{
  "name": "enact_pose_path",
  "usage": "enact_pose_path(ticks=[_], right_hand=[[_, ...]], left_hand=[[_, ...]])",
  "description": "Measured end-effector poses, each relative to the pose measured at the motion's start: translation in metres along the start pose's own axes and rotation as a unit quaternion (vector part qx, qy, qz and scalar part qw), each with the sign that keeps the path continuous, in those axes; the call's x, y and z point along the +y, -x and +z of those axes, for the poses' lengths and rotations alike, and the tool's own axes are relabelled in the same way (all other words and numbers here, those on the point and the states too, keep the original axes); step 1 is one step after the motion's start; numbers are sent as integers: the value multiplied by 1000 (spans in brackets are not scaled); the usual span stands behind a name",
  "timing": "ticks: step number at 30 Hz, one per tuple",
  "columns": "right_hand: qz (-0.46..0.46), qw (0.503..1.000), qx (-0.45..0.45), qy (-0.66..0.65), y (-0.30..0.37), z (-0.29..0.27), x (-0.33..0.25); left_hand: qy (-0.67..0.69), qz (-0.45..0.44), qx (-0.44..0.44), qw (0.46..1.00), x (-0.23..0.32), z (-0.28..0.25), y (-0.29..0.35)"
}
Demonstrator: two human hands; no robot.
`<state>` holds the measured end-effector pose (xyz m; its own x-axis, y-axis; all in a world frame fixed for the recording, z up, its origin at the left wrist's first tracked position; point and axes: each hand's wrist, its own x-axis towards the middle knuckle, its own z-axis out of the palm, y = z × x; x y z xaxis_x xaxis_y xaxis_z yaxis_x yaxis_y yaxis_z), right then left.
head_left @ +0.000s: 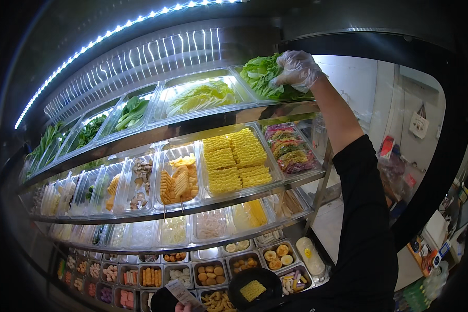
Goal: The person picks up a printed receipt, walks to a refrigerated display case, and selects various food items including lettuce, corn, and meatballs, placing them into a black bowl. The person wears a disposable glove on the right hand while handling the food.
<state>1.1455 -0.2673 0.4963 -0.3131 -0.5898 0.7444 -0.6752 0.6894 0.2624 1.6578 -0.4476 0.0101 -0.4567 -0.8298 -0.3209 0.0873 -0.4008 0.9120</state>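
My right hand [299, 72], in a clear plastic glove, reaches up to the top shelf. Its fingers curl into the green leaf lettuce [262, 77] in the tray at the right end; the fingertips are partly hidden among the leaves. Low in the view, my left hand [183, 307] shows only in part and pinches a white printed paper slip [180, 292]. To the right of the slip is a black bowl [235, 299] with a yellow noodle block [253, 290] inside. What supports the bowl cannot be seen.
Napa cabbage [205, 96] and other greens fill clear trays along the top shelf. Below stand trays of yellow noodle blocks [236, 158], skewers [181, 182] and coloured noodles [290, 148]. Metal pans [209, 274] of small foods line the bottom. The metal shelf edge [192, 127] runs across.
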Motion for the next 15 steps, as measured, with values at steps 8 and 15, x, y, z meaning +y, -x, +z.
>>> enact_pose_path(ticks=[8, 15], right_hand=[[-40, 975, 63, -210, -16, 3, 35], [167, 850, 130, -483, -6, 7, 54]], left_hand=[[23, -4, 29, 999, 2, -1, 5], [7, 2, 46, 999, -15, -17, -6]])
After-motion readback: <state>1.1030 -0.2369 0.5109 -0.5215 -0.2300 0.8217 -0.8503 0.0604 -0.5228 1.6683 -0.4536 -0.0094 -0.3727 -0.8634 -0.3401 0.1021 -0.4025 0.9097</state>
